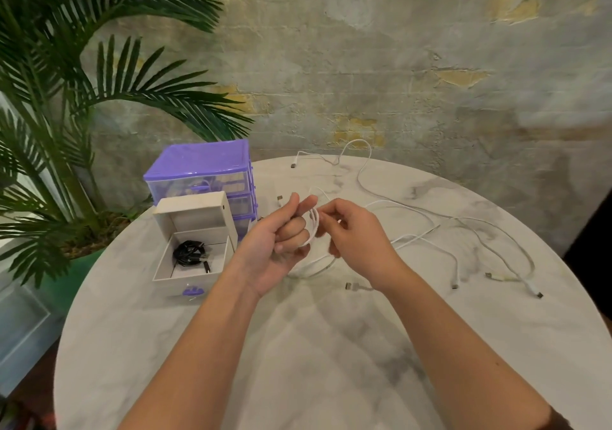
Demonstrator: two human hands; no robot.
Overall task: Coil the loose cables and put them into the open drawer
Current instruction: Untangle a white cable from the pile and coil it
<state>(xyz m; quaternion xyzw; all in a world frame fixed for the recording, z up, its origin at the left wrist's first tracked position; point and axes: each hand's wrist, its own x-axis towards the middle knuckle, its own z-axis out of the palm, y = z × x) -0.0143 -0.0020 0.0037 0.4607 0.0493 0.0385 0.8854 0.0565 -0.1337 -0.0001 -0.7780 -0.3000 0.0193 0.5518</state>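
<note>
Your left hand [281, 241] clamps the white cable [313, 227] loops so your right hand [351, 234], pinching it, can wind more.

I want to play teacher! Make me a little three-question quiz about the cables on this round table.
1. True or false: the open white drawer already holds a coiled black cable.
2. Which hand has the white cable loops wound round its fingers? A. left hand B. right hand
3. Fill in: the small drawer unit behind the open drawer has a ____ top.

Key:
1. True.
2. A. The right hand pinches the cable beside the loops.
3. Purple. More loose white cables lie uncoiled on the marble-patterned round table.
</note>
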